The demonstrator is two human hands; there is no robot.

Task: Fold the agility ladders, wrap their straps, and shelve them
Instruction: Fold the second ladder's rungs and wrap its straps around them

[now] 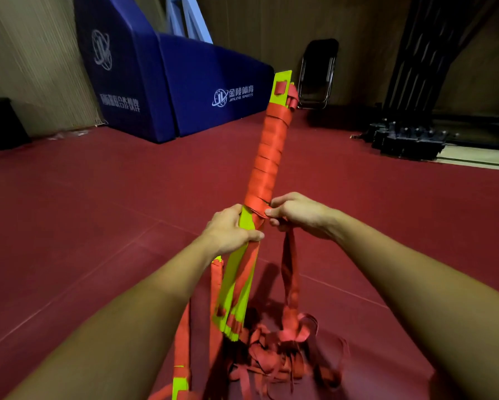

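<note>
A folded agility ladder (268,157), a stack of yellow-green rungs, tilts up and away from me. Red strap is wound around its upper half. My left hand (231,230) grips the bundle just below the wrapped part. My right hand (294,213) pinches the red strap (290,272) at the lower edge of the winding. From that hand the strap hangs down to a loose red tangle (283,353) on the floor. A second wrapped ladder (181,356) lies low at the bottom, partly hidden by my left arm.
Dark red sports floor (98,212) stretches all around. Blue padded mats (170,82) lean against the back wall at left. A black folding chair (317,73) stands against the far wall. Black metal equipment (407,137) sits at the right.
</note>
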